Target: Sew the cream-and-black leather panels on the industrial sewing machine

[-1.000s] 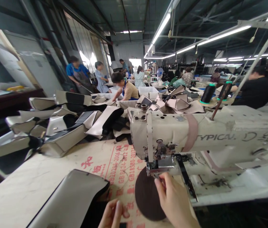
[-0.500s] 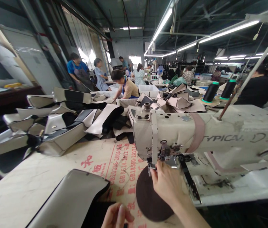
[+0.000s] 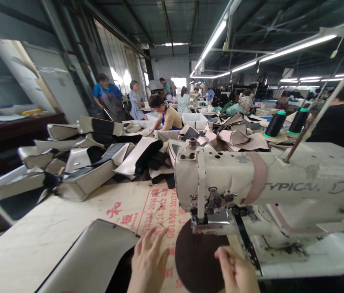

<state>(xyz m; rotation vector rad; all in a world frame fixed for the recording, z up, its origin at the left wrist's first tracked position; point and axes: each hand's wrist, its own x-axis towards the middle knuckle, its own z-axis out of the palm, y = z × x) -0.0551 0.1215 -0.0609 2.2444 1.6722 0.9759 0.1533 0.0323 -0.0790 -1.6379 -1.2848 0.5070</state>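
A dark brown round piece (image 3: 198,258) lies flat on the table under the needle end of a cream sewing machine (image 3: 251,179). My right hand (image 3: 235,270) rests on the piece's near right edge, fingers curled, a little below the presser foot (image 3: 210,219). Spread out with fingers apart, my left hand (image 3: 147,262) lies flat on the printed table top just left of the piece. Its heel sits next to a grey and black cover (image 3: 89,258) at the near left.
Heaps of grey and black covers (image 3: 77,162) fill the table's left and back. Two black thread cones (image 3: 286,122) stand behind the machine. Several people work at tables farther back, and a person in black (image 3: 339,120) sits at the right.
My right hand came down from the presser foot to the piece's near edge. My left hand moved up and spread flat on the table. The view shifted slightly left.
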